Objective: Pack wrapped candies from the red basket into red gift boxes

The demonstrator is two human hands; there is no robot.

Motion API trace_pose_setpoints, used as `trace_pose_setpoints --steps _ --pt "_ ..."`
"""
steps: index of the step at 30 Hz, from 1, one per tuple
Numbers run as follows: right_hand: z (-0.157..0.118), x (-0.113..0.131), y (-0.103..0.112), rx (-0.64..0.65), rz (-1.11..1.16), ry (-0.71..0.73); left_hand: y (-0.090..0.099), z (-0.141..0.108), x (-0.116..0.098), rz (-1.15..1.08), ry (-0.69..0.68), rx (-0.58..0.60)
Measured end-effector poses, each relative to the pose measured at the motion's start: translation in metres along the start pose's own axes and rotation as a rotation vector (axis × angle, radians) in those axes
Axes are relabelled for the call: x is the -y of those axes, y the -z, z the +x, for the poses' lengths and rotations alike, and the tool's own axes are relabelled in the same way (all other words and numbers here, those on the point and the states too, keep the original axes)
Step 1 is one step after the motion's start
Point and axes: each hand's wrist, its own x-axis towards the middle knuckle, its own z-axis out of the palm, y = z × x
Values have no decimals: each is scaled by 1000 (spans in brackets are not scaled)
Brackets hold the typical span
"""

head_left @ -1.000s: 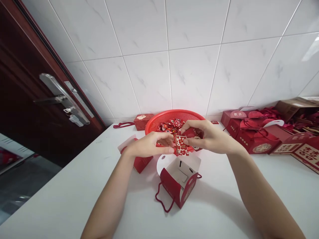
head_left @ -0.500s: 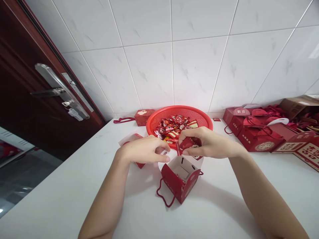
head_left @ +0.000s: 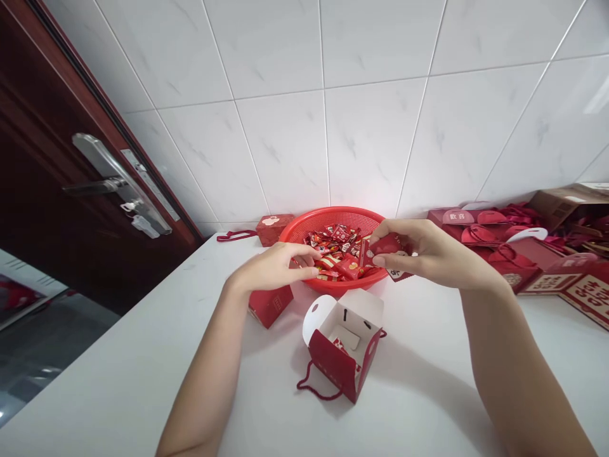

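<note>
An open red box (head_left: 335, 365) with white inside stands on the white table, its flaps up and a few red pieces inside. Behind it is a red perforated basket (head_left: 328, 220) of wrapped candies (head_left: 339, 244). My left hand (head_left: 273, 270) reaches over the basket's left front edge, fingers curved around something I cannot make out. My right hand (head_left: 423, 254), at the basket's right side, pinches red candy packets (head_left: 391, 247) between thumb and fingers. Another red box (head_left: 272, 304) lies below my left hand, partly covered by it.
A small red box (head_left: 275, 230) and a dark red ribbon (head_left: 236, 235) lie by the tiled wall. Several red boxes (head_left: 518, 254) crowd the right side, beside a brown carton (head_left: 556, 206). A dark door (head_left: 57, 190) with a metal handle is at the left.
Both hands have moved back from above the open box to the basket. My right hand has also shifted right with the red packets, and the open box's inside is now uncovered.
</note>
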Motion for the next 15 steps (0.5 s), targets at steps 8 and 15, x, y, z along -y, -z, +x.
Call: trace_pose_setpoints --steps 8,15 --pt "-3 -3 7 -131 76 11 -28 83 14 325 211 242" --pt "-5 -3 9 -127 80 38 -38 132 26 362 265 260"
